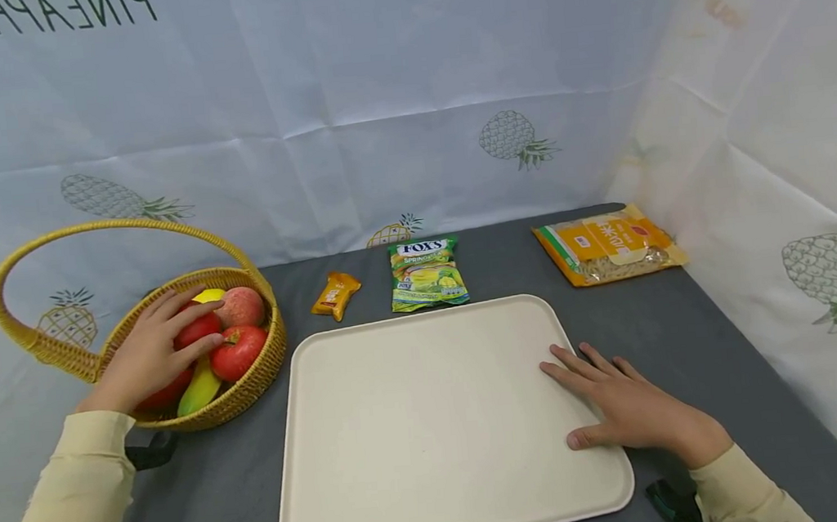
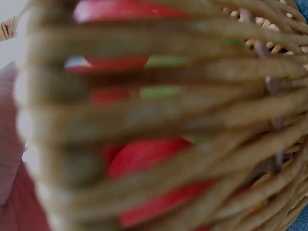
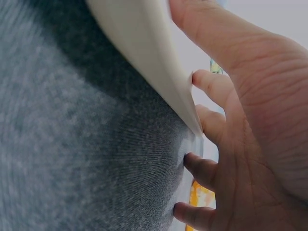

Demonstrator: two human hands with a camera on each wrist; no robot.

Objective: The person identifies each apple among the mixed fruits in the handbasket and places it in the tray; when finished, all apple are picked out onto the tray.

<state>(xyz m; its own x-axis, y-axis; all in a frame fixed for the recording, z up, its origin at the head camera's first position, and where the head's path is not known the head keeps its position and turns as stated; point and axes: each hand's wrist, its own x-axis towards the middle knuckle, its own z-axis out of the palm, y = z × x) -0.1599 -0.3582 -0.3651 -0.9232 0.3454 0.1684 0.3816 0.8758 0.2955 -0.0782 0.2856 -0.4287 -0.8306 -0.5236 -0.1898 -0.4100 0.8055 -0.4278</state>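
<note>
Across the lower frame, your dark grey tabletop [image 1: 208, 499] meets pineapple-printed white cloth [image 1: 344, 70] behind and at right. Count one cream tray [image 1: 425, 441], lower centre; one small orange packet [image 1: 336, 296], one green bag [image 1: 429, 275] and one orange bag [image 1: 609, 250] across mid-frame; at left, one basket [image 1: 255, 393] with at least two red apples [image 1: 237, 355]. Your left hand [image 1: 141, 348] spreads its fingers over them, grip unclear; your right hand's [image 1: 622, 405] spread fingers touch the tray's right edge.

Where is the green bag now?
In the head view, the green bag lies near the middle, just beyond the far edge of the tray, right of the small orange packet.
</note>
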